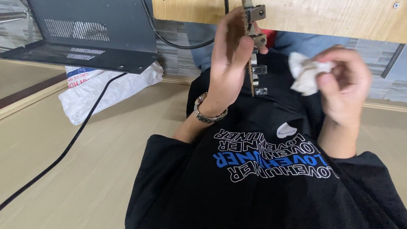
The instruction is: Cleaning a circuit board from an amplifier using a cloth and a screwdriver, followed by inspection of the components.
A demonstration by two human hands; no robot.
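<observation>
— Item one?
— A narrow circuit board [252,51], seen edge-on, with metal connectors along it. Your left hand [229,59] is closed around it, holding it upright below the wooden counter's edge [322,17], above your lap.

— Item two?
— A crumpled white cloth [306,73], pinched in your right hand [343,85], fingers curled tight, just beside the board but not touching it.

— Progress?
— Judging by that gap, wiping looks unfinished; cleanliness can't be told.

— Surroundings?
— Black metal case [93,34] and black cable [63,148] at left, white plastic bag [106,89] on the floor.
</observation>
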